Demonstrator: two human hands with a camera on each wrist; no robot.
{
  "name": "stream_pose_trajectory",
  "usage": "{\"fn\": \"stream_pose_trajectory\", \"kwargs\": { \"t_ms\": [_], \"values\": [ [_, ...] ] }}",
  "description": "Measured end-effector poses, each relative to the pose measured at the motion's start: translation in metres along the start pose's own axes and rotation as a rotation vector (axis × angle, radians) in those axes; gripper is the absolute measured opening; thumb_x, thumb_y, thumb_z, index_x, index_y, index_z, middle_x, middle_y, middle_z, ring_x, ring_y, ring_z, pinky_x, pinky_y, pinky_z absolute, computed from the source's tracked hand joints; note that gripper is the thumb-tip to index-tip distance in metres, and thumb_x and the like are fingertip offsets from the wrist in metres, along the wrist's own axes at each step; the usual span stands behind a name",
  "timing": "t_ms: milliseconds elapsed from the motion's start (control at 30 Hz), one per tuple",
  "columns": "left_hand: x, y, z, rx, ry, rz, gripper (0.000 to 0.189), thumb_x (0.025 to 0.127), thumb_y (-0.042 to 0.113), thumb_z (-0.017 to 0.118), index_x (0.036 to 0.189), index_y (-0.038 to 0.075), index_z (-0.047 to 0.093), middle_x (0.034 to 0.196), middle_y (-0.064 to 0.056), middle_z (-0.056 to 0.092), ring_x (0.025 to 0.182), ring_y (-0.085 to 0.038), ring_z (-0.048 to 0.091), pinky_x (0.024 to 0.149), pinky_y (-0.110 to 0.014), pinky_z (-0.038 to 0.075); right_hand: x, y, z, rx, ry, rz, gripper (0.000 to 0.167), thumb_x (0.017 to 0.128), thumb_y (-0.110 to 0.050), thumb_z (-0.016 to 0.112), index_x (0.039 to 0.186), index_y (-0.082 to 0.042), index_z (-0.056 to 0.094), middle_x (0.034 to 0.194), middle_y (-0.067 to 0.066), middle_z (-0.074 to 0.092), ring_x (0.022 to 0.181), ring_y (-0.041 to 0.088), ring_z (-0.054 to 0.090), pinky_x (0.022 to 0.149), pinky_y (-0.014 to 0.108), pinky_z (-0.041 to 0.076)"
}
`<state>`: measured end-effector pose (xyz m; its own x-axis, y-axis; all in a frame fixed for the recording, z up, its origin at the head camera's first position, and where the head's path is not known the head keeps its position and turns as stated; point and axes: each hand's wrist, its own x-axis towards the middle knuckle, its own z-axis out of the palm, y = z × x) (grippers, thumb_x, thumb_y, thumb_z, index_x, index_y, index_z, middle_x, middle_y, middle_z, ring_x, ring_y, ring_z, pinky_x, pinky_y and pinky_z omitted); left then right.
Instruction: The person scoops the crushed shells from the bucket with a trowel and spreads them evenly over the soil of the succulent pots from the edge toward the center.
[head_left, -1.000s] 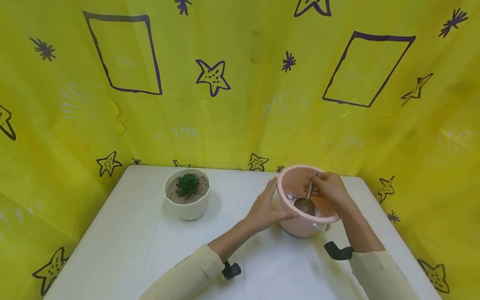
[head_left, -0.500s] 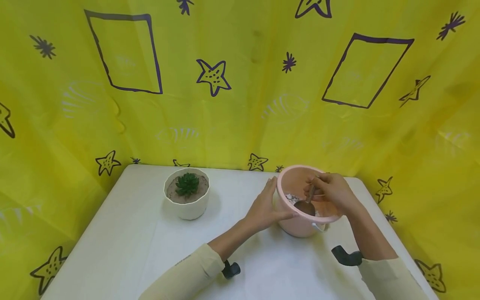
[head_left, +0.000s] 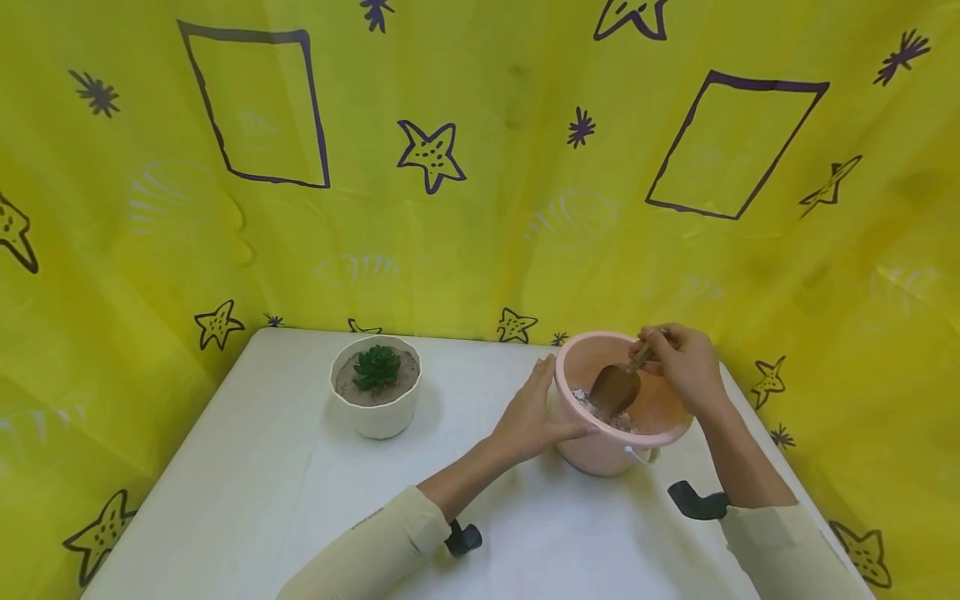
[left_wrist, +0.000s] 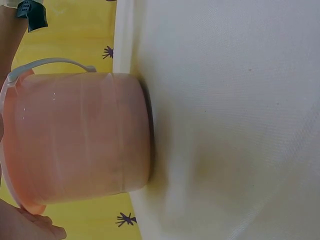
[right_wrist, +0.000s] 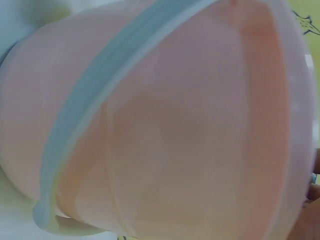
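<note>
A pink bucket (head_left: 596,460) with a pale handle stands at the right of the table. My left hand (head_left: 528,421) grips its near-left rim, thumb along the front and fingers round the left side; some of those fingers (left_wrist: 32,225) show in the left wrist view. Over the far-right rim, my right hand (head_left: 684,367) pinches the handle of a brown metal scoop (head_left: 615,390). Tilted down to the left, the scoop's bowl is inside the bucket, over or touching whitish-grey loose material (head_left: 621,423). The bucket wall (right_wrist: 175,130) hides the scoop from the right wrist view.
A cream pot (head_left: 382,421) holding a green succulent (head_left: 377,368) in grey-brown soil stands on the left of the white table (head_left: 247,467). A yellow patterned curtain (head_left: 487,233) hangs behind and along both sides.
My right hand has moved up and to the right, and the scoop has lifted and tilted with it, showing more of its bowl. My left hand and the bucket have stayed put.
</note>
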<state>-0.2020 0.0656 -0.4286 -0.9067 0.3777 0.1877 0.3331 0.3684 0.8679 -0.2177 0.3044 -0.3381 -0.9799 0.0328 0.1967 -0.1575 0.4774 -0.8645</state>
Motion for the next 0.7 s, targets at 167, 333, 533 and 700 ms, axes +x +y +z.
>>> {"fn": "stream_pose_trajectory", "kwargs": {
  "t_ms": [167,333,533,700],
  "values": [
    [0.000,-0.001,-0.001,-0.014,-0.002,0.008,0.120,0.079,0.051,0.090,0.170,0.017,0.020,0.173,0.001,0.021,0.160,-0.023,0.015,0.122,-0.058,0.027,0.002,0.005,0.005,-0.072,0.077,-0.063,0.041,0.113,-0.024,0.052,0.116,0.014,0.065,0.105,0.033,0.071,0.080,0.005,0.073,0.077,0.025,0.061],
    [-0.002,-0.001,-0.002,0.002,-0.011,0.011,0.119,0.080,0.049,0.090,0.170,0.016,0.019,0.173,-0.002,0.021,0.160,-0.024,0.015,0.122,-0.057,0.026,0.002,0.006,0.011,-0.109,0.091,-0.108,0.037,0.112,-0.023,0.055,0.114,0.012,0.067,0.103,0.030,0.072,0.081,0.004,0.073,0.078,0.024,0.061],
    [-0.001,0.000,-0.002,0.022,-0.018,0.000,0.118,0.081,0.049,0.089,0.170,0.015,0.018,0.173,-0.006,0.021,0.159,-0.025,0.016,0.121,-0.058,0.028,0.003,0.008,0.016,-0.202,0.100,-0.155,0.032,0.111,-0.022,0.058,0.109,0.007,0.069,0.100,0.024,0.074,0.086,0.019,0.073,0.078,0.016,0.058],
    [-0.001,0.002,-0.004,0.038,-0.017,-0.005,0.118,0.082,0.049,0.089,0.170,0.014,0.018,0.173,-0.006,0.020,0.159,-0.025,0.017,0.121,-0.058,0.029,0.001,0.013,0.024,-0.291,0.173,-0.161,0.027,0.109,-0.021,0.062,0.105,0.003,0.073,0.095,0.020,0.076,0.085,0.029,0.070,0.069,0.009,0.050]
  ]
}}
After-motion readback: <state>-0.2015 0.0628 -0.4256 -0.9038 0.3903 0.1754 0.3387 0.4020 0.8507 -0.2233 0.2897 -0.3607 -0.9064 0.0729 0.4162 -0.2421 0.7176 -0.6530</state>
